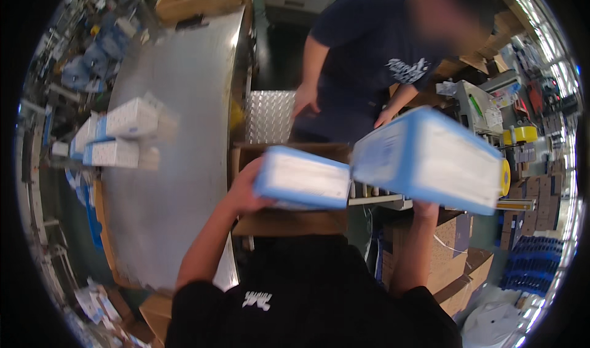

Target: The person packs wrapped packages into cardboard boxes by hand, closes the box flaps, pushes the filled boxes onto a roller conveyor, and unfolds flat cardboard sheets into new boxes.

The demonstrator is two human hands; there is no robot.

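My left hand (247, 189) is closed on the left end of a blue-and-white box (310, 179). Under that box stands an open brown carton (289, 224), its inside mostly hidden. A second blue-and-white box (458, 170) is raised on the right, tilted and blurred at its edges. My right hand (425, 209) grips it from below, with most of the fingers hidden behind it. The two boxes are close together at their inner ends.
A metal table (172, 182) runs along the left, with several white-and-blue boxes (126, 123) at its far side. Across from me stands a co-worker (362, 59) in a dark shirt. Stacked cartons (452, 259) are at my right, and a wooden tray (200, 0) sits at the table's far end.
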